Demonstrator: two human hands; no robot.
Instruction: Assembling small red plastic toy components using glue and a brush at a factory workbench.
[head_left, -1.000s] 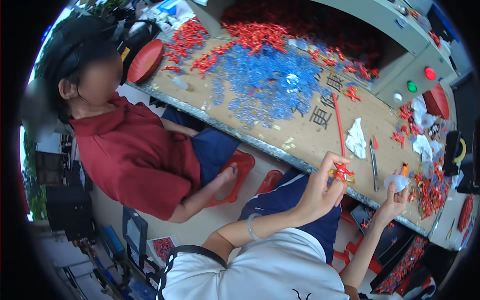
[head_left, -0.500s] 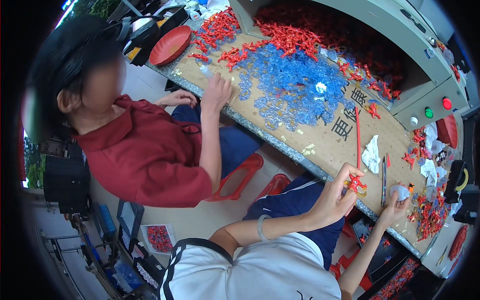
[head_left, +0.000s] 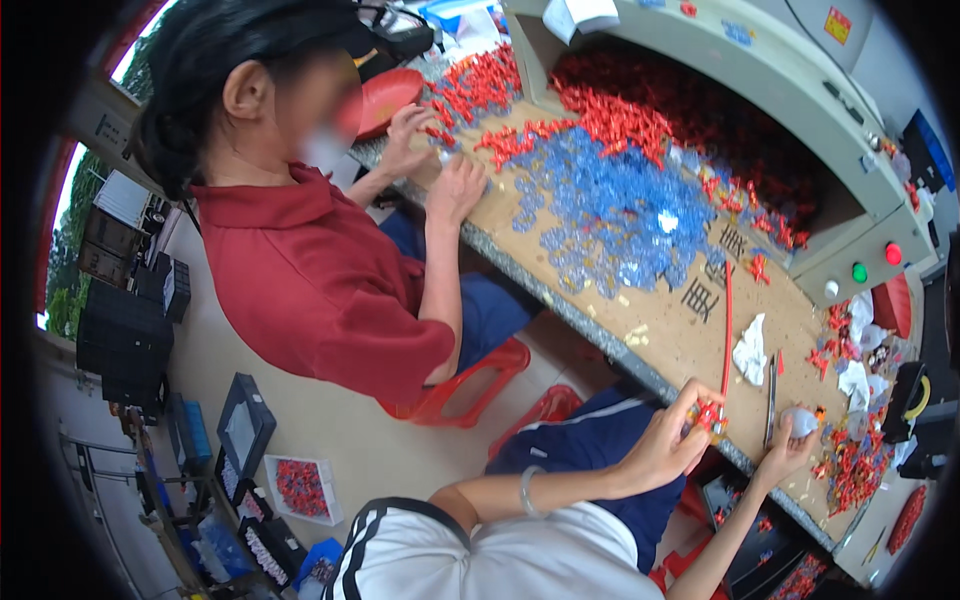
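Red figure (head_left: 711, 413) sits pinched in my left hand (head_left: 676, 436) by the near edge of the table (head_left: 680, 345); my right hand (head_left: 788, 457) grips a white bulb (head_left: 801, 421) farther right. I'd pinch lightly, keeping the figure steady.

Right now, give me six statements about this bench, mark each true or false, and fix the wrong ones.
1. The left hand holds a small red piece. True.
2. Both arms are free of jewellery. False: a pale bracelet circles the left forearm.
3. The right hand holds a rounded, whitish object. True.
4. Every sleeve is white. False: the co-worker's sleeve is dark red.
5. The green button sits between the white button and the red button. True.
6. Every loose piece is red. False: translucent blue pieces lie heaped on the tabletop.
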